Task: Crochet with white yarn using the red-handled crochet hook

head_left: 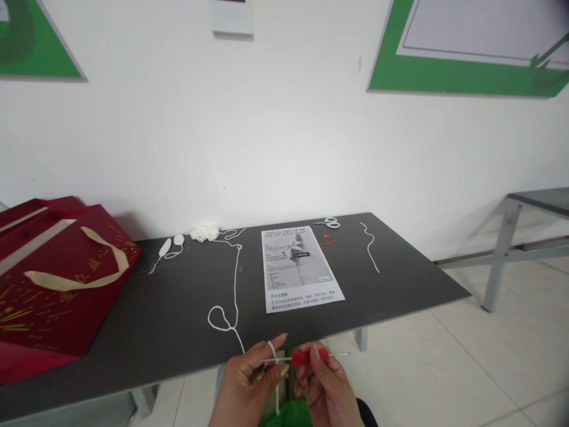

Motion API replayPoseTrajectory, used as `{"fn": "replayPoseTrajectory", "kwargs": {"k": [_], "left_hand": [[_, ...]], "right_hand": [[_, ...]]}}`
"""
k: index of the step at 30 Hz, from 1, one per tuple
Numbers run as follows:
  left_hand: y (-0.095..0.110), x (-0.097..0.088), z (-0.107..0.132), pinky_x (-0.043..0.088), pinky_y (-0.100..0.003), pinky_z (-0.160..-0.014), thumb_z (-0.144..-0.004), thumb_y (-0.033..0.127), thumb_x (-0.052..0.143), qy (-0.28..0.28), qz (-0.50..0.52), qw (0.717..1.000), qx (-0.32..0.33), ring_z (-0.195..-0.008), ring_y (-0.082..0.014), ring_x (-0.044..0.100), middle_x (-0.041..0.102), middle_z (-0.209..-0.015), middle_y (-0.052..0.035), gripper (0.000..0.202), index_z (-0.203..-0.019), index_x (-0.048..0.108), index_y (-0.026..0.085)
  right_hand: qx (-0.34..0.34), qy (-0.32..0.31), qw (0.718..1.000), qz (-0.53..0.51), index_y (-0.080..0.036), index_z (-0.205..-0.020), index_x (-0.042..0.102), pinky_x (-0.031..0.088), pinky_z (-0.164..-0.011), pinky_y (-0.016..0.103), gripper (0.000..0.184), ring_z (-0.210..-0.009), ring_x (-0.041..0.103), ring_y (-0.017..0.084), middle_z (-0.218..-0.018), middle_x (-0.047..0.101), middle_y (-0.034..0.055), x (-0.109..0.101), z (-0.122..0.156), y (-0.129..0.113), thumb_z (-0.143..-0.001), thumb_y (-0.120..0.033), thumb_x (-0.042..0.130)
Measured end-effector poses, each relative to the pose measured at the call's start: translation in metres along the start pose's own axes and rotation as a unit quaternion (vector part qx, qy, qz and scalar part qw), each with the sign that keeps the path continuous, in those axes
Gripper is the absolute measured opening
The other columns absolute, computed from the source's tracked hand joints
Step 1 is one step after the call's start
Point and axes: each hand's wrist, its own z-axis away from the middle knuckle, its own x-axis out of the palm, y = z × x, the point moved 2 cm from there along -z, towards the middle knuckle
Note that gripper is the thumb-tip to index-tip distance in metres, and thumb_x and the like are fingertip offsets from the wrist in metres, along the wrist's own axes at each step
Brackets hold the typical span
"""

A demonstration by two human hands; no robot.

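Note:
My right hand [326, 379] grips a crochet hook by its red handle [306, 356], the thin metal shaft lying almost level. White yarn [271, 349] loops over a finger of my left hand [251, 376], whose thumb and fingers pinch the yarn close to the hook's left end. A short tail of yarn dangles below that pinch. From the left hand the strand runs up over the dark table [178, 320], making a loose loop, to a heap of white yarn [205, 232] by the wall.
A printed sheet [306, 299] lies mid-table. Beyond its right side are scissors [331, 222], small orange pieces [328, 242] and a loose yarn length [370, 246]. Small white crocheted pieces [165, 247] rest at back left, beside red gift bags [66, 296]. Another table [537, 198] stands right.

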Motion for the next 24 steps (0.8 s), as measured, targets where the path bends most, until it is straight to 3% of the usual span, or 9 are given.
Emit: {"fn": "replayPoseTrajectory", "kwargs": {"k": [5, 10, 13, 16, 19, 22, 24], "left_hand": [[-0.009, 0.000, -0.001, 0.042, -0.024, -0.059, -0.061, 0.035, 0.088, 0.012, 0.056, 0.998, -0.020, -0.055, -0.0111, 0.045, 0.057, -0.055, 0.0059, 0.044, -0.104, 0.080, 0.029], [-0.008, -0.001, 0.000, 0.044, -0.026, -0.072, -0.067, 0.030, 0.083, 0.048, -0.023, 0.998, 0.014, -0.065, -0.0146, 0.052, 0.060, -0.061, 0.0053, 0.045, -0.112, 0.077, 0.030], [-0.007, 0.003, 0.003, 0.045, -0.026, -0.077, -0.072, 0.033, 0.078, 0.073, -0.054, 0.995, 0.032, -0.067, -0.0162, 0.053, 0.059, -0.060, 0.0056, 0.052, -0.123, 0.071, 0.026], [-0.008, 0.006, 0.004, 0.045, -0.027, -0.081, -0.072, 0.037, 0.078, 0.106, -0.046, 0.993, 0.023, -0.064, -0.0159, 0.055, 0.056, -0.059, 0.0069, 0.056, -0.125, 0.070, 0.021], [-0.008, 0.007, 0.003, 0.045, -0.029, -0.084, -0.071, 0.037, 0.078, 0.110, -0.062, 0.992, 0.002, -0.066, -0.0168, 0.057, 0.057, -0.061, 0.0065, 0.057, -0.124, 0.070, 0.017], [-0.008, 0.006, -0.001, 0.044, -0.029, -0.076, -0.072, 0.036, 0.079, 0.078, -0.035, 0.996, -0.020, -0.064, -0.0159, 0.055, 0.058, -0.061, 0.0059, 0.060, -0.127, 0.067, 0.015], [-0.008, 0.006, -0.003, 0.042, -0.027, -0.065, -0.069, 0.038, 0.082, 0.041, 0.043, 0.997, -0.040, -0.059, -0.0136, 0.051, 0.056, -0.060, 0.0062, 0.065, -0.128, 0.067, 0.015]], "right_hand": [[-0.001, 0.007, 1.000, 0.006, -0.014, -0.078, 0.076, 0.050, -0.046, 0.018, 0.025, -0.046, 0.060, 0.009, -0.056, 0.070, 0.0009, -0.001, 0.000, 0.001, -0.071, -0.036, 0.087], [-0.013, 0.023, 0.999, 0.018, -0.014, -0.078, 0.077, 0.053, -0.050, 0.018, 0.026, -0.050, 0.063, 0.010, -0.062, 0.074, 0.0029, 0.002, 0.001, -0.002, -0.068, -0.035, 0.089], [-0.052, 0.037, 0.997, 0.049, -0.016, -0.077, 0.078, 0.053, -0.051, 0.020, 0.026, -0.053, 0.064, 0.012, -0.067, 0.077, 0.0049, 0.002, 0.002, -0.006, -0.067, -0.037, 0.089], [-0.138, 0.057, 0.979, 0.142, -0.019, -0.078, 0.079, 0.054, -0.052, 0.023, 0.026, -0.054, 0.064, 0.015, -0.066, 0.076, 0.0050, 0.000, 0.007, -0.010, -0.071, -0.044, 0.084], [-0.285, 0.038, 0.908, 0.304, -0.023, -0.082, 0.080, 0.054, -0.053, 0.027, 0.025, -0.057, 0.066, 0.019, -0.065, 0.073, 0.0046, -0.001, 0.016, -0.011, -0.082, -0.047, 0.072], [-0.457, -0.028, 0.768, 0.448, -0.029, -0.099, 0.079, 0.054, -0.052, 0.029, 0.019, -0.059, 0.067, 0.021, -0.072, 0.073, 0.0052, -0.002, 0.023, -0.004, -0.091, -0.037, 0.063], [-0.548, -0.063, 0.678, 0.486, -0.031, -0.114, 0.073, 0.054, -0.051, 0.029, 0.027, -0.061, 0.067, 0.021, -0.079, 0.076, 0.0054, -0.003, 0.024, 0.003, -0.091, -0.023, 0.063]]}}
